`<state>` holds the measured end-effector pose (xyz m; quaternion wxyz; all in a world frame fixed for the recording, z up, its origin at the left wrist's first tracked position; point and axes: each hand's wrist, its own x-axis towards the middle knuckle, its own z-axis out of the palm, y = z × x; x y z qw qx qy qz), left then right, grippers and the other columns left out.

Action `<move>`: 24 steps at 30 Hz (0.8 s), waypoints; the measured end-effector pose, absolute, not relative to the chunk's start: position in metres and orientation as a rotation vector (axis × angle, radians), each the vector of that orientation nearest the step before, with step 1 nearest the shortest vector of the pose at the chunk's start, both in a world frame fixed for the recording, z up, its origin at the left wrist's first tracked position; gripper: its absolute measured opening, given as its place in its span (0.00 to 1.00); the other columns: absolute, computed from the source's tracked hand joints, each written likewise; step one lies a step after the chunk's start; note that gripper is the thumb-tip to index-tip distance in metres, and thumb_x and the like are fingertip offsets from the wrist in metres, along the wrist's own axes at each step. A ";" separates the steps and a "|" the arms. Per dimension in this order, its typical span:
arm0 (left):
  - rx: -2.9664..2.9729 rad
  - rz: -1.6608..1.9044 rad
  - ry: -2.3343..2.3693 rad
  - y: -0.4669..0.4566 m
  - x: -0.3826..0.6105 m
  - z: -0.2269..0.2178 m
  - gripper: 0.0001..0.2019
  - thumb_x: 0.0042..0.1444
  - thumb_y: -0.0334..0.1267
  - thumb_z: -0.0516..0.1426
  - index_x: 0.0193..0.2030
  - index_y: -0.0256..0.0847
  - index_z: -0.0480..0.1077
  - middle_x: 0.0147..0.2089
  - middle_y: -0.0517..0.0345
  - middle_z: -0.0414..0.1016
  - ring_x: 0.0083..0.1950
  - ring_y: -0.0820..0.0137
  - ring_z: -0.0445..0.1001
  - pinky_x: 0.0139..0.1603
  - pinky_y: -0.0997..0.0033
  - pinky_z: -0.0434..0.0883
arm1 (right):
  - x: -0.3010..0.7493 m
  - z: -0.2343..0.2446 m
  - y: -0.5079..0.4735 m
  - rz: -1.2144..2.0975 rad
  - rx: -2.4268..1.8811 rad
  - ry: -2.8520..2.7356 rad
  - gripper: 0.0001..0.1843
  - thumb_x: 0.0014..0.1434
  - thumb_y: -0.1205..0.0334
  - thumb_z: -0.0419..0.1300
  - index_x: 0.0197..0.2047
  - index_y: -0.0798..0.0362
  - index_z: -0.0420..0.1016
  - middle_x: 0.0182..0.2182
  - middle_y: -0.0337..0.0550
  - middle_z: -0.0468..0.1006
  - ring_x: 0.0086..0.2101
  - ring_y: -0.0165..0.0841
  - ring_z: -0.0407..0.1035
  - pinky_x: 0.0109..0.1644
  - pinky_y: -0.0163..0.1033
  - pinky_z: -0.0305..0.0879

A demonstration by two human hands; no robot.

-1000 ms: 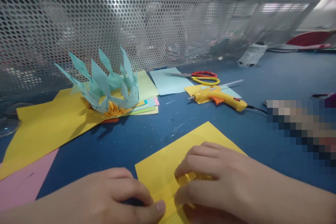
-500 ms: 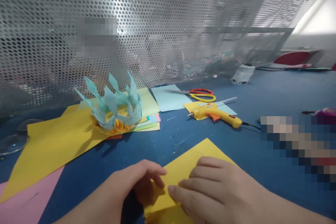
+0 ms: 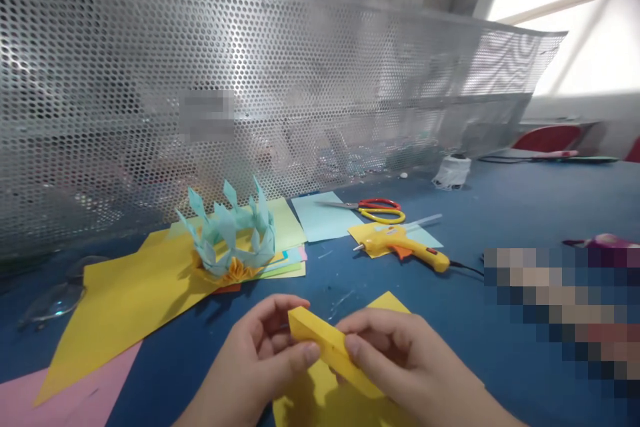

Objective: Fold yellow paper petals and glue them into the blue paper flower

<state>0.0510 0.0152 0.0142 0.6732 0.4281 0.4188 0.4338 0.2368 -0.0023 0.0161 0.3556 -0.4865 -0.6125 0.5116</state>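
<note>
Both hands pinch a folded strip of yellow paper (image 3: 327, 340), raised a little above the table and slanting down to the right. My left hand (image 3: 267, 353) grips its upper left end, thumb in front and fingers behind. My right hand (image 3: 400, 353) holds it nearer the middle, thumb along the front face. Beneath them a sheet of yellow paper (image 3: 320, 403) lies on the table, partly covered by the hands. Beyond, to the left, stands a pale teal folded-paper crown (image 3: 227, 233) with an orange pleated piece at its base.
A yellow glue gun (image 3: 405, 243) and red-and-yellow-handled scissors (image 3: 377, 210) lie beyond my right hand. Large yellow paper (image 3: 135, 300) and a pink sheet (image 3: 80, 387) spread at left, with glasses (image 3: 55, 303) beside them. A perforated metal screen (image 3: 300, 80) closes the back.
My hands have come up from the yellow sheet and now hold the folded yellow strip between them. The view has tilted upward, showing more above the screen.
</note>
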 end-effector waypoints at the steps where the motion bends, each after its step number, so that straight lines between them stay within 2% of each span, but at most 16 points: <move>1: 0.951 0.983 0.929 0.016 0.053 0.013 0.20 0.38 0.39 0.73 0.37 0.41 0.72 0.30 0.61 0.78 0.33 0.72 0.76 0.36 0.75 0.70 | 0.237 0.016 -0.002 1.388 -1.224 -1.539 0.17 0.60 0.48 0.57 0.39 0.54 0.76 0.22 0.36 0.75 0.23 0.28 0.69 0.29 0.33 0.64; 7: 0.920 1.016 0.902 0.018 0.054 0.003 0.21 0.35 0.43 0.74 0.36 0.41 0.74 0.30 0.60 0.80 0.32 0.72 0.76 0.36 0.74 0.70 | 0.236 0.015 -0.004 1.553 -1.070 -1.439 0.18 0.52 0.47 0.66 0.27 0.53 0.70 0.24 0.34 0.72 0.27 0.26 0.68 0.37 0.34 0.64; 11: 0.927 0.986 0.873 0.014 0.054 0.004 0.20 0.37 0.44 0.73 0.37 0.42 0.76 0.32 0.60 0.80 0.33 0.72 0.76 0.36 0.74 0.69 | 0.234 0.007 -0.004 1.623 -0.933 -1.273 0.20 0.51 0.48 0.68 0.34 0.52 0.63 0.24 0.31 0.69 0.25 0.24 0.67 0.33 0.31 0.60; 16: 0.969 0.908 0.792 0.011 0.055 0.009 0.14 0.43 0.43 0.71 0.37 0.44 0.78 0.32 0.62 0.80 0.37 0.73 0.77 0.39 0.76 0.70 | 0.235 -0.002 0.000 1.667 -0.843 -1.288 0.21 0.56 0.52 0.65 0.45 0.49 0.61 0.29 0.30 0.69 0.26 0.23 0.69 0.33 0.32 0.63; 20: 0.964 0.858 0.730 0.011 0.054 0.010 0.13 0.45 0.44 0.70 0.37 0.46 0.77 0.33 0.62 0.81 0.34 0.73 0.78 0.38 0.74 0.71 | 0.236 -0.004 0.002 1.692 -0.745 -1.310 0.19 0.58 0.52 0.64 0.45 0.48 0.59 0.33 0.31 0.69 0.26 0.21 0.69 0.31 0.30 0.62; 24: 0.964 0.860 0.753 0.012 0.053 0.011 0.13 0.44 0.43 0.71 0.36 0.45 0.78 0.34 0.62 0.80 0.37 0.74 0.77 0.39 0.77 0.70 | 0.234 -0.001 0.002 1.722 -0.678 -1.303 0.17 0.59 0.54 0.64 0.41 0.49 0.60 0.33 0.32 0.68 0.32 0.24 0.67 0.38 0.33 0.61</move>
